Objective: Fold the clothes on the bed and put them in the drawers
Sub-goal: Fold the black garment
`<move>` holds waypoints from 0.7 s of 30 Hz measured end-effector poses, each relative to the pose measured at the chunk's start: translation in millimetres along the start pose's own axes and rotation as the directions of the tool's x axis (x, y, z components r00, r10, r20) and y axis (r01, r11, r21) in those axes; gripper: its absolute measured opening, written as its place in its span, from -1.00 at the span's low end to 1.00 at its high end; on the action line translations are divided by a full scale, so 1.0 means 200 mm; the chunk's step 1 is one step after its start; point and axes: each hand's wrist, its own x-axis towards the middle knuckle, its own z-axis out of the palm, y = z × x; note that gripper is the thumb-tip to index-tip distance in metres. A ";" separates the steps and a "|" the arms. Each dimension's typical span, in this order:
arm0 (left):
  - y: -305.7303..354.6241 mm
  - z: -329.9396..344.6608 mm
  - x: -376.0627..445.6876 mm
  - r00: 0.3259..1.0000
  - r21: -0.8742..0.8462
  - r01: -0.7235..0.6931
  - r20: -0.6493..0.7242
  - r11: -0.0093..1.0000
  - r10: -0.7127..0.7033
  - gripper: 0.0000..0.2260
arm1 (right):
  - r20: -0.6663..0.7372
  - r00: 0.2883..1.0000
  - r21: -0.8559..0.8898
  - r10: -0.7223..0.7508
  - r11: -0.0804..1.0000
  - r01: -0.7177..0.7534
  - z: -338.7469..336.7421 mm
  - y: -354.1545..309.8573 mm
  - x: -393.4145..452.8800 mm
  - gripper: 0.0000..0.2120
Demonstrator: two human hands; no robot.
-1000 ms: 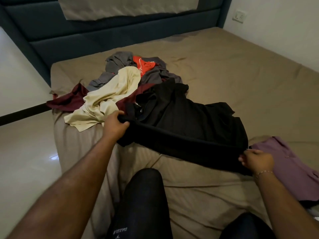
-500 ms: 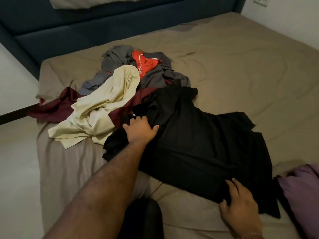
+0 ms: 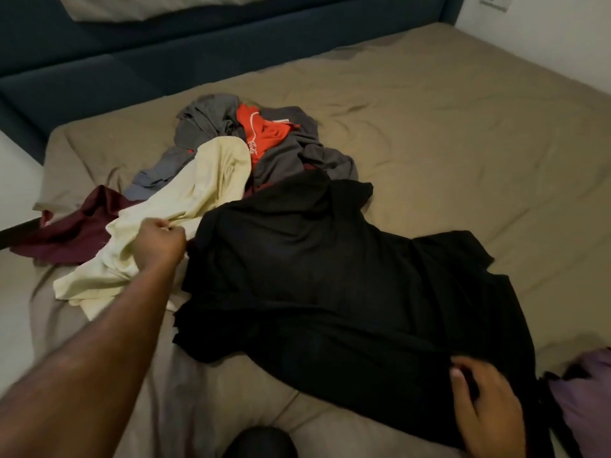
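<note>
bed [image 3: 429, 127]: work surface, unfolded pile at its left | black garment [image 3: 314, 276]: spread in front of the person, likely to flatten for folding | left hand [image 3: 160, 242]: fingers curled, seems to pinch the cream garment [image 3: 185, 206], perhaps clearing it away | right hand [image 3: 482, 401]: fingers bent on the black hem, grip unclear

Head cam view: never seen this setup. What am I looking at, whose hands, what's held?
No robot: a person wears one camera on the head, looking down at their own hands over a bed. A black shirt is spread on the sheet. The right hand pinches its near edge. The left hand is curled over a cream garment; the grip itself is hidden. Behind lie maroon, grey and red clothes; purple fabric sits at right.
</note>
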 end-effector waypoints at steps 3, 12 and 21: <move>0.16 0.10 -0.10 0.906 0.134 -0.403 -0.078 0.905 0.415 -0.66 | -0.068 0.995 -0.014 -0.079 0.997 0.078 0.00 -0.09 0.25 -0.80; 0.87 0.75 -0.76 -0.040 -0.153 -0.976 0.820 0.152 0.570 -0.43 | 0.311 0.909 -0.416 -0.277 0.820 0.392 0.09 -0.36 0.94 -0.34; 0.93 0.96 -0.48 0.200 0.185 -0.980 0.930 0.077 0.308 -0.20 | 0.450 0.868 -0.575 -0.208 0.677 0.460 0.31 -0.24 1.07 0.00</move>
